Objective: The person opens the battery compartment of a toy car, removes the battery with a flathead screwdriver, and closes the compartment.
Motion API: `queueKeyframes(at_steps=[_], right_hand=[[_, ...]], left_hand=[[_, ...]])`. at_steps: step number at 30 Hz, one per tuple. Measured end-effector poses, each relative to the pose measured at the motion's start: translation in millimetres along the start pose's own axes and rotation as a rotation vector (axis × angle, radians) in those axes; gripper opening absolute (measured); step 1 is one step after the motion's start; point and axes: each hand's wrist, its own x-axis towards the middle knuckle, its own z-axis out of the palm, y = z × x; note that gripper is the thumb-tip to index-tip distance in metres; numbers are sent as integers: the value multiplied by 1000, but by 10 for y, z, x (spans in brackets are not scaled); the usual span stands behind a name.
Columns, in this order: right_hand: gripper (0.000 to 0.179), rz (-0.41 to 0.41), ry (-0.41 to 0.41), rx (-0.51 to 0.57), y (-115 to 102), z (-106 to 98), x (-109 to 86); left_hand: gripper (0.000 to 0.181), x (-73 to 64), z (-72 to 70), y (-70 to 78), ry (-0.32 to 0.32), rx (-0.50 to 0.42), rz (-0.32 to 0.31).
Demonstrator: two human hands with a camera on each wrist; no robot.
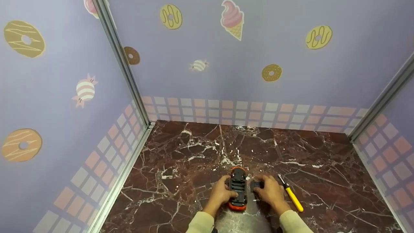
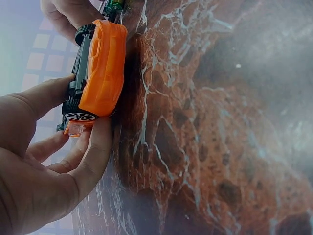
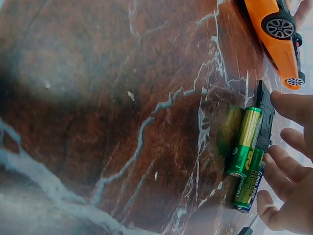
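An orange toy car (image 1: 238, 207) lies upside down on the marble-patterned table, its black underside and slotted battery bay facing up. My left hand (image 1: 220, 193) grips it from the left, thumb pressed on the underside; in the left wrist view the fingers wrap its orange end. Right of the car, my right hand (image 1: 271, 191) pinches a small black battery cover (image 1: 255, 185) low at the tabletop. Two green batteries lie beside the cover in the right wrist view: one gold-and-green battery (image 3: 246, 142) in front, another battery (image 3: 248, 188) partly behind it. The right palm is out of sight there.
A screwdriver (image 1: 293, 198) with a yellow handle lies just right of my right hand, tip pointing away. White specks are scattered on the table (image 1: 194, 158) beyond the car. Purple walls (image 1: 207, 84) with sweets printed on them enclose the back and sides.
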Motion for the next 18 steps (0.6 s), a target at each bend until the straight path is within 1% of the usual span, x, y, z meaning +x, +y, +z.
queueKeyframes(at_steps=[6, 12, 18], right_hand=[[45, 13, 5, 1, 20, -15, 18], [44, 29, 12, 5, 19, -5, 44], [39, -13, 38, 2, 1, 9, 67]], left_hand=[[79, 12, 28, -6, 9, 7, 20], [79, 19, 34, -13, 9, 9, 16], [79, 24, 25, -30, 11, 3, -1]])
